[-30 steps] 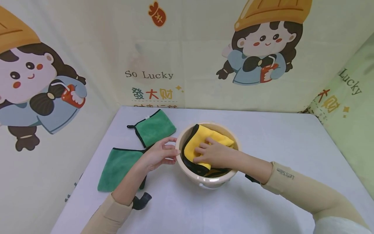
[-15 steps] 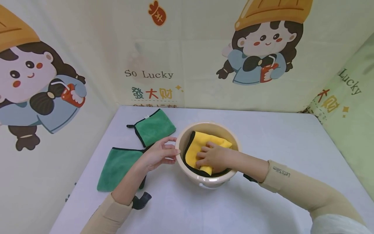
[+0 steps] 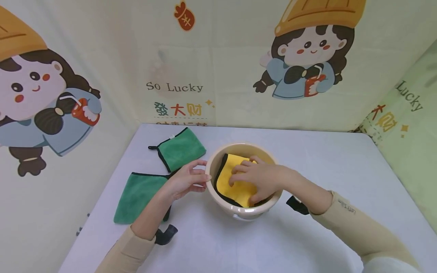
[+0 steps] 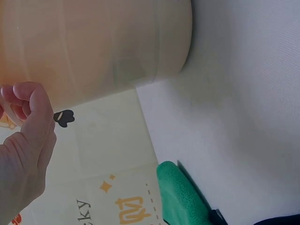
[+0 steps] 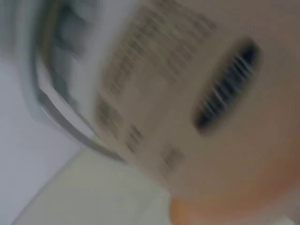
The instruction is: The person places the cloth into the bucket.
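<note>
A cream bucket [image 3: 243, 211] stands on the table, a folded yellow cloth [image 3: 228, 181] with black edging inside it. My left hand [image 3: 187, 180] holds the bucket's left rim, thumb over the edge and fingers along the outside. In the left wrist view, the curled left hand [image 4: 30, 136] is at the rim beside the bucket's wall [image 4: 108, 42]. My right hand [image 3: 261, 176] reaches over the right rim, fingers loosely bent and spread above the yellow cloth, covering part of it. The right wrist view is blurred and shows a beige surface [image 5: 187, 108] with printed text.
Two green cloths with black edging lie left of the bucket: a smaller one [image 3: 182, 148] farther back, a larger one [image 3: 140, 197] nearer, partly behind the left forearm. A patterned curtain [image 3: 232, 68] hangs behind the table [image 3: 327, 159].
My right hand has pressed the yellow cloth lower into the bucket, then lifted and shifted right with its fingers spreading. The left hand stays on the rim.
</note>
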Demonstrator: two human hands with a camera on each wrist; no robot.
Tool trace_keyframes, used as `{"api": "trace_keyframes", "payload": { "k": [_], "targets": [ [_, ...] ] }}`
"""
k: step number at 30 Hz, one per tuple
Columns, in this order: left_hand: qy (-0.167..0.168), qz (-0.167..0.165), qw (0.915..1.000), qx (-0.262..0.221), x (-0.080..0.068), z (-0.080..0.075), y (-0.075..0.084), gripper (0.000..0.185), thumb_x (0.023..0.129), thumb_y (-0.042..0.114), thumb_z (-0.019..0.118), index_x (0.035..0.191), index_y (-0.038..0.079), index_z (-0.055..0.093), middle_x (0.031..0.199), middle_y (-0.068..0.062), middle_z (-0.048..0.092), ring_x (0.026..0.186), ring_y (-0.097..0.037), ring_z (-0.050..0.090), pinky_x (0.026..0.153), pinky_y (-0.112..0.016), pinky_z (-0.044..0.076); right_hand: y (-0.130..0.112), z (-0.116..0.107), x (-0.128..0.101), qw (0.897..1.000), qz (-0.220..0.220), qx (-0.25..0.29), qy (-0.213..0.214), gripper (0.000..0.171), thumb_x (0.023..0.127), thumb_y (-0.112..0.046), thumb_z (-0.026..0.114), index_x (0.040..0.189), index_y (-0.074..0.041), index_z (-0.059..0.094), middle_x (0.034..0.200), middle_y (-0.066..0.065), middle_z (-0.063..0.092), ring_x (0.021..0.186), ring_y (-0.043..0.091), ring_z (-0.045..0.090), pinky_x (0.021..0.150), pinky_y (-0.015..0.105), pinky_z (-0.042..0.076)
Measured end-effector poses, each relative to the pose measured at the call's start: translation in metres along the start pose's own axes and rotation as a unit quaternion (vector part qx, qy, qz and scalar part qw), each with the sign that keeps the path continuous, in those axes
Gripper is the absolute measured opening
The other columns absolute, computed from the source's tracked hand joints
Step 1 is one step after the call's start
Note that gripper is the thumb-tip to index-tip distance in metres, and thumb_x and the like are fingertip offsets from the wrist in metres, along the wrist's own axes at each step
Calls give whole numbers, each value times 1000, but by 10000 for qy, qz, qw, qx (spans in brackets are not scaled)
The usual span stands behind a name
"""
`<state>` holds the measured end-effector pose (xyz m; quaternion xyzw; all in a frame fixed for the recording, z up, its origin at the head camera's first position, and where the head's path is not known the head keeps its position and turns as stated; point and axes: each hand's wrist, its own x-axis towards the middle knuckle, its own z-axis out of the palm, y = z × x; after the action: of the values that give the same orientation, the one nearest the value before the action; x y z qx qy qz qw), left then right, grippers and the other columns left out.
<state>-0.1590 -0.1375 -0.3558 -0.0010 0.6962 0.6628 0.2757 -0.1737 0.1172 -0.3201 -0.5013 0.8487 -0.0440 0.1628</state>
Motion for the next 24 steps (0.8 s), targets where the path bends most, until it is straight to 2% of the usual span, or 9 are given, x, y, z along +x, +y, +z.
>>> {"api": "trace_keyframes", "payload": {
  "k": [2, 5, 7, 9, 12, 14, 16, 20, 24],
  "targets": [
    [-3, 21, 10000, -8, 0, 0, -1, 50, 85, 10, 63, 129, 5, 39, 89, -10, 63, 69, -19, 60, 72, -34, 54, 2, -10, -13, 9957, 46, 707, 599, 50, 78, -35, 69, 122, -25, 48, 127, -8, 45, 121, 19, 34, 100, 49, 21],
    [-5, 57, 10000, -35, 0, 0, -1, 50, 85, 9, 62, 129, 5, 39, 88, -10, 63, 67, -17, 60, 69, -32, 54, 8, -18, -32, 9691, 101, 1680, 1805, 44, 84, -25, 65, 123, -18, 47, 124, -6, 48, 117, 20, 41, 99, 47, 30],
    [-3, 68, 10000, -51, 0, 1, -1, 50, 85, 9, 62, 129, 5, 39, 88, -10, 63, 67, -17, 60, 69, -32, 54, 11, -18, -44, 9405, 278, 2113, 2646, 41, 86, -15, 62, 124, -13, 47, 121, -2, 51, 113, 19, 47, 95, 40, 39],
    [12, 81, 10000, -49, 0, 1, -1, 50, 85, 9, 62, 129, 5, 39, 88, -10, 63, 67, -17, 60, 69, -32, 54, 14, -15, -54, 9069, 607, 2446, 3376, 40, 87, -8, 60, 124, -9, 46, 118, 2, 52, 105, 18, 52, 89, 31, 46],
    [49, 72, 10000, -29, 0, 1, -1, 50, 85, 9, 62, 129, 5, 39, 88, -10, 63, 67, -17, 60, 70, -34, 54, 19, -7, -67, 8541, 1230, 3023, 4048, 42, 89, -6, 57, 128, -6, 43, 115, 8, 52, 99, 14, 58, 78, 22, 51],
    [71, 67, 10000, -13, 0, 1, -2, 50, 85, 9, 62, 129, 5, 40, 88, -10, 63, 67, -17, 60, 71, -35, 54, 22, -2, -74, 8229, 1606, 3435, 4232, 43, 90, -9, 56, 131, -8, 42, 113, 9, 52, 94, 11, 60, 71, 23, 53],
    [75, 65, 10000, -3, 0, 1, -2, 50, 85, 9, 62, 129, 5, 40, 88, -9, 63, 67, -18, 60, 73, -37, 54, 24, 4, -81, 7978, 1885, 3821, 4265, 44, 91, -13, 56, 132, -8, 40, 110, 10, 53, 89, 9, 62, 66, 27, 54],
    [75, 76, 9999, 9, 1, 2, -2, 50, 85, 10, 63, 129, 5, 40, 86, -8, 63, 67, -18, 60, 75, -40, 53, 27, 16, -90, 7665, 2394, 4357, 4066, 47, 91, -21, 56, 132, -7, 40, 104, 8, 55, 83, 10, 66, 63, 34, 55],
    [65, 78, 9999, -18, 1, 2, -1, 50, 85, 9, 62, 129, 5, 40, 85, -8, 63, 67, -18, 60, 73, -38, 54, 27, 26, -92, 7440, 2752, 4844, 3688, 51, 90, -27, 57, 132, -5, 39, 96, 3, 61, 80, 18, 68, 63, 38, 55]
  ]
}}
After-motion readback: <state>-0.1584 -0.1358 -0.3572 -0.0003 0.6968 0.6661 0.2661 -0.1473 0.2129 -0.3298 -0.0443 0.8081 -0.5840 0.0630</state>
